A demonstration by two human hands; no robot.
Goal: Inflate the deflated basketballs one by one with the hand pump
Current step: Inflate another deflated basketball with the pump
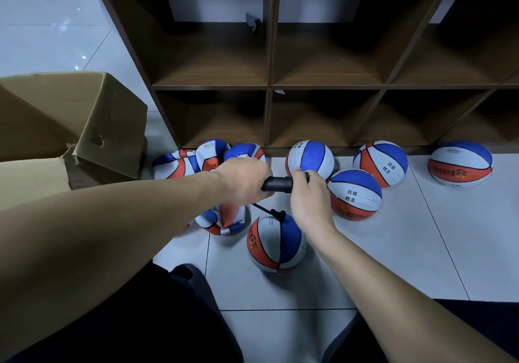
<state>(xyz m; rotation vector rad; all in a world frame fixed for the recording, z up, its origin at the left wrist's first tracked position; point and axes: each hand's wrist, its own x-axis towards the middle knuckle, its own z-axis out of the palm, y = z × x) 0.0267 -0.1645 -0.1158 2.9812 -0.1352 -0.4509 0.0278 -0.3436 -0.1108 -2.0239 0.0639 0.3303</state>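
A black hand pump [278, 184] lies level between my hands above the floor. My left hand [243, 181] grips its barrel end and my right hand [309, 194] grips the handle end. A thin black hose [269, 212] runs from the pump down to the top of a round red, white and blue basketball [276, 243] in front of my knees. A crumpled flat ball [224, 219] lies just left of it, partly under my left hand. Several more flat balls [193, 157] are heaped against the shelf foot.
Several round balls [355, 194] stand on the white tiles to the right, the farthest [460, 167] near the shelf. A dark wooden cubby shelf [269, 87] stands behind. An open cardboard box [70, 126] sits at the left. My dark-clothed knees fill the bottom edge.
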